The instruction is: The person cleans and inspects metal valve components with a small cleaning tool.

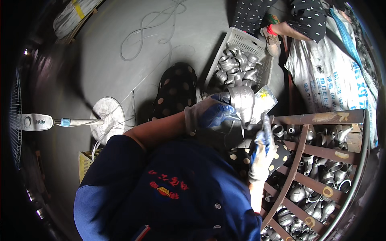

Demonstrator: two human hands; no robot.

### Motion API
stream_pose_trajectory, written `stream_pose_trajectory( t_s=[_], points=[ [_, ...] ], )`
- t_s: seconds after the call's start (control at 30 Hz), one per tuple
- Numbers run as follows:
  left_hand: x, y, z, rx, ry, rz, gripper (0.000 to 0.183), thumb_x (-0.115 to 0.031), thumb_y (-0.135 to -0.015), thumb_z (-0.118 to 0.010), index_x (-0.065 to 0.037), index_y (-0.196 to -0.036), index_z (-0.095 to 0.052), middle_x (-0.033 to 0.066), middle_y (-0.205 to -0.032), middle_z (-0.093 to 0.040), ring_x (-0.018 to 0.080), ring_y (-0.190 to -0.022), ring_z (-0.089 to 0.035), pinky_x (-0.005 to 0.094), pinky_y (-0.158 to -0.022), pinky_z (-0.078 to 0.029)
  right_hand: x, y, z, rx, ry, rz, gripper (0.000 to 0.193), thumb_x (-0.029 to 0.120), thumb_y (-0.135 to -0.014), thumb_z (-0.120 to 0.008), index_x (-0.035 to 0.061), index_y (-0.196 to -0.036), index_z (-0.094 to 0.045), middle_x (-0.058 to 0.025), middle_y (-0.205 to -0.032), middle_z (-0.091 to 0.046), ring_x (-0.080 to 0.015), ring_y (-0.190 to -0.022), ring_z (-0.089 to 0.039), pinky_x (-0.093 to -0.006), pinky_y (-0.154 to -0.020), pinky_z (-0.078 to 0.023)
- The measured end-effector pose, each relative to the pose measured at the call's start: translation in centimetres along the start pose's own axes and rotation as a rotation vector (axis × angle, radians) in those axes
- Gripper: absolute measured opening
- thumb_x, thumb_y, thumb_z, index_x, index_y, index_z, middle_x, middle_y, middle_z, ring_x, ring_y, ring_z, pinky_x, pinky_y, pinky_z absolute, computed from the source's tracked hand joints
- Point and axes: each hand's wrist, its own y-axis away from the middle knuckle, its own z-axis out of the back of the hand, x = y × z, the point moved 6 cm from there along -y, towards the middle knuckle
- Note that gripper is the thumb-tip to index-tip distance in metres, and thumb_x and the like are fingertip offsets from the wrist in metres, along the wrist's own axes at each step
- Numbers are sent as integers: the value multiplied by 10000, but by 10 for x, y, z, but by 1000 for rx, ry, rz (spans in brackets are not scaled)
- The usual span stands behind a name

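My left hand (215, 113), in a white work glove with blue-coated fingers, is closed on a grey metal fitting (243, 101), wide and round at the top and tapering downward. My right hand (262, 154), gloved the same way, is just right of the fitting's narrow end. Its fingers are closed and point up; a slim dark shape shows at their tips, too small to name. Behind the fitting lies a pale, shiny sheet (265, 100) with a yellow patch. Similar grey fittings (237, 62) fill a grey plastic crate (260, 46) straight ahead.
Brown metal bars of a rack (321, 117) stand at my right, with many metal fittings (297, 193) inside. White woven sacks (317, 80) and another person's leg (289, 30) are beyond the crate. A standing fan (38, 122), its cord and a yellow crate (85, 164) are at left.
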Motion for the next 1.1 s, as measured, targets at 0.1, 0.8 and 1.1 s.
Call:
stream_pose_trajectory(
  t_s=[0.1, 0.8, 1.1],
  points=[
    [12, -2, 2, -62, 147, 14, 212, -45, -875, -560, 21, -1068, -617, 101, -1062, -634, 145, -933, -621, 261, -788, -503, -13, 7, -6, 28, 161, -57, 438, 55, -874, -536, -11, -1305, -497, -63, -1114, -612, -28, -745, -483, -175, -661, -396],
    [-25, -8, -5, -30, -104, -43, 224, -37, -841, -601, -68, -1050, -675, 96, -1095, -634, 217, -1027, -596, 332, -905, -457, 15, 3, -30, 54, 593, 335, 300, 31, -784, -599, 27, -1081, -637, -185, -971, -634, -356, -884, -621, -391, -768, -498],
    [-32, -10, -5, -42, 73, -37, 222, -54, -868, -567, -12, -1072, -645, 101, -1145, -616, 175, -1059, -577, 303, -914, -451, -3, 0, -13, 151, 289, 173, 298, 34, -768, -560, -19, -1053, -630, -169, -987, -659, -296, -865, -643, -359, -793, -501]
  ],
)
